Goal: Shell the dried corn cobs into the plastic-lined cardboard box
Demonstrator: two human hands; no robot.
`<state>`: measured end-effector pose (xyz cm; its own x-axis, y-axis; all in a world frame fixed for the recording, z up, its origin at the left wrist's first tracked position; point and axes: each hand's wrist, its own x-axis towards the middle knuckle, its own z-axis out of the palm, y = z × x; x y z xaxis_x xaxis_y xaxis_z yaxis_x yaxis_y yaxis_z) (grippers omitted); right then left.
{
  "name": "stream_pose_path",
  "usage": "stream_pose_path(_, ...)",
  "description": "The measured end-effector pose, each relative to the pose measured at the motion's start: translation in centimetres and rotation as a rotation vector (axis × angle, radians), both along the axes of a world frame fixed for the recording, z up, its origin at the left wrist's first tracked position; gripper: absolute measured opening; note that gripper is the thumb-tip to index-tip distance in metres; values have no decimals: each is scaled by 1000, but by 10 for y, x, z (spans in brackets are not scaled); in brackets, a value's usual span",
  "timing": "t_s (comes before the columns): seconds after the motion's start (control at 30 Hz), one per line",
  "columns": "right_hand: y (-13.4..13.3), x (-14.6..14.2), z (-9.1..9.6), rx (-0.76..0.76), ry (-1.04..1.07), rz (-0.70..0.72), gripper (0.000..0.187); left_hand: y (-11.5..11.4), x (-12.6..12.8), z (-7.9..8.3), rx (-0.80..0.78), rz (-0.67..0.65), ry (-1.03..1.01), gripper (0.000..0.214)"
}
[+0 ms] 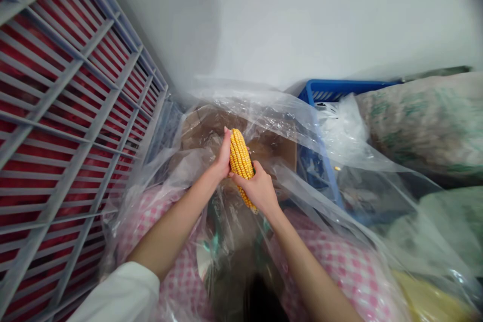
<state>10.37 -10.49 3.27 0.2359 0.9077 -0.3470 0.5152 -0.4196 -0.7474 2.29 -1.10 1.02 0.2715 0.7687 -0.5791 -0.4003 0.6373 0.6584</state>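
Observation:
A yellow ear of corn [240,155] with full rows of kernels is held in the middle of the view, tilted with its lower end to the right. My left hand [225,153] is closed along its left side, thumb pointing up. Lower on the ear, my right hand [261,185] wraps round it from the right, with the thumb across the kernels. The corn's bottom end shows below my right hand. Clear plastic sheeting [264,123] spreads beneath the hands over a cardboard box [289,153]. The fingers behind the ear are mostly hidden.
A tall grey plastic crate [85,60] with red contents stands at the left. On the right are a blue crate [320,161], a white plastic bag [345,121] and a large filled sack [426,121]. Pink checked cloth [181,271] covers the legs below; a pale wall [302,20] rises behind.

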Motion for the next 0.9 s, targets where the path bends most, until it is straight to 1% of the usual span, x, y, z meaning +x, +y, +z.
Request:
stream_pose_path(0.17,-2,-2,1,-28,-7,-9,39,-1,1,-5,-65,-6,33,60)
stream_pose_path(0.33,-3,0,1,-79,-45,1,42,-3,5,-7,-99,-10,63,59)
stream_pose_path(0.53,-2,2,0,-150,-86,23,48,-7,8,-12,-164,7,65,57)
stream_pose_path(0.6,-3,2,-1,-168,-93,27,49,-8,9,-15,-196,24,66,58)
stream_pose_path(0.7,-4,-1,-2,-178,-54,1,48,-7,11,-17,-284,86,75,56)
stream_pose_path(0.77,-4,-1,-2,-168,-13,-19,49,-5,13,-16,-325,101,64,56)
stream_pose_path(0.9,1,2,2,-165,-19,-22,51,-2,13,-8,-337,48,-15,58)
